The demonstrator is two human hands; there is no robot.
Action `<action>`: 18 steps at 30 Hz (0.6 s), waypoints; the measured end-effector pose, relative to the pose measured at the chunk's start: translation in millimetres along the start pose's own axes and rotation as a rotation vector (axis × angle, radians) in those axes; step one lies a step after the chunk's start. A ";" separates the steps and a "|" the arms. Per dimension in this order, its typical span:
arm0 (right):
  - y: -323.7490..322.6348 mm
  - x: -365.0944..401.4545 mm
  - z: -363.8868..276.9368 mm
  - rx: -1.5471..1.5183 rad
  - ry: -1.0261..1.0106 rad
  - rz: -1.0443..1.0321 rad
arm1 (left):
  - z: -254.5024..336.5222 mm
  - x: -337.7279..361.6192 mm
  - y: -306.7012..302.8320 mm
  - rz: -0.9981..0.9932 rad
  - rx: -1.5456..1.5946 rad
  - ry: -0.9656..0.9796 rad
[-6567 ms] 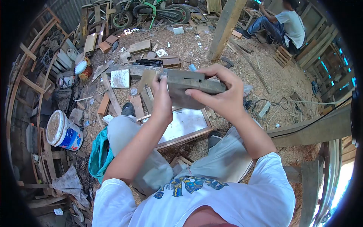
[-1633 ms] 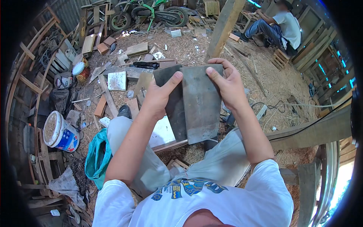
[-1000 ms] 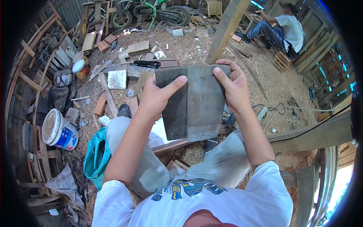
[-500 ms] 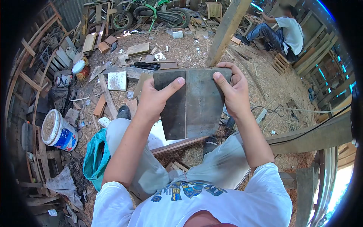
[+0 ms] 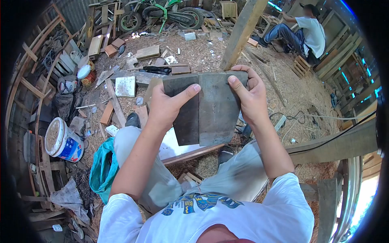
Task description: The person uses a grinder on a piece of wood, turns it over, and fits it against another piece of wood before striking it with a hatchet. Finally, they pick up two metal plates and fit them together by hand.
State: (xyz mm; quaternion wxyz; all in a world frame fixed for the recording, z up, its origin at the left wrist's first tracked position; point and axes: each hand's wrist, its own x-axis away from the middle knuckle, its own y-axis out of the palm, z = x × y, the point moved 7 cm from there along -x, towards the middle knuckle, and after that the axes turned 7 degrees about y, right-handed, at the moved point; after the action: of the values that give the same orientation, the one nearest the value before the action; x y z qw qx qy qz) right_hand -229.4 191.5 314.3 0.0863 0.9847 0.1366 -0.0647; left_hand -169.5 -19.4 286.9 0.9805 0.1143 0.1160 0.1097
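Two flat boards [image 5: 204, 117] held edge to edge
Left hand [image 5: 167, 106] grips the darker board [image 5: 188, 121], right hand [image 5: 253, 100] the greyer board [image 5: 219, 111]; below them is a white framed panel [image 5: 173, 147].

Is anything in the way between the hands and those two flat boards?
No, nothing that shows. The left hand already grips the dark board, and the right hand grips the lighter board. Nothing visible stands between the boards either: they are side by side.
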 end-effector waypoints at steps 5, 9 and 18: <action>-0.1 -0.1 0.5 0.012 -0.009 -0.006 | 1.2 -0.4 -0.2 0.011 -0.004 0.019; -0.5 -0.2 2.9 0.037 -0.003 -0.002 | -0.8 -0.1 -2.0 0.030 -0.001 0.020; 1.4 -0.4 3.5 0.036 0.003 -0.004 | -2.9 0.9 -3.2 0.004 -0.017 -0.031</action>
State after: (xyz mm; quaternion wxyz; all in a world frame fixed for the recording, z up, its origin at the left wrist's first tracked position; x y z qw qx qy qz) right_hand -229.8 189.4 311.1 0.0683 0.9860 0.1375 -0.0658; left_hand -168.8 -21.7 283.3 0.9829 0.1077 0.0998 0.1108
